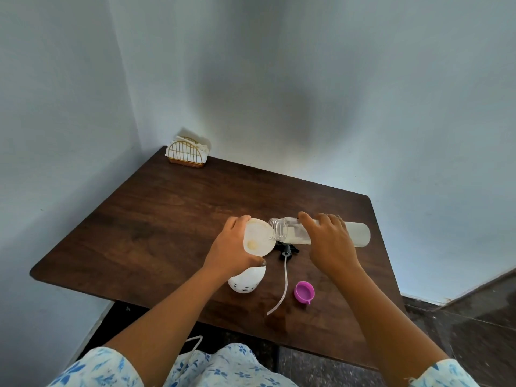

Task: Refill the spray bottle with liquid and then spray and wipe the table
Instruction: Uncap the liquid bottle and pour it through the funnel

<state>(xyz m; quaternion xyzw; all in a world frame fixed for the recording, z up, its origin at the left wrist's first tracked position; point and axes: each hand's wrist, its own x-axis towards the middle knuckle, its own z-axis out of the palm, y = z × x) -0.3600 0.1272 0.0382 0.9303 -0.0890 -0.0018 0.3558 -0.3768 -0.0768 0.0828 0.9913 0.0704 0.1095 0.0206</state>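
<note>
The left hand (234, 247) is curling its fingers round the rim of a pale funnel (258, 238) sitting in the white spray bottle (245, 280), which is standing upright toward the near edge of the counter (156, 219). The right hand (329, 241), fingers wrapped over a clear refill bottle (360, 233), is holding it tipped on its side with the open mouth at the funnel's rim. The black spray head (287, 250) with its tube is lying just beside the spray bottle, a purple cap (303, 292) is resting near it, and a napkin holder (188, 155) is standing at the far left corner.
</note>
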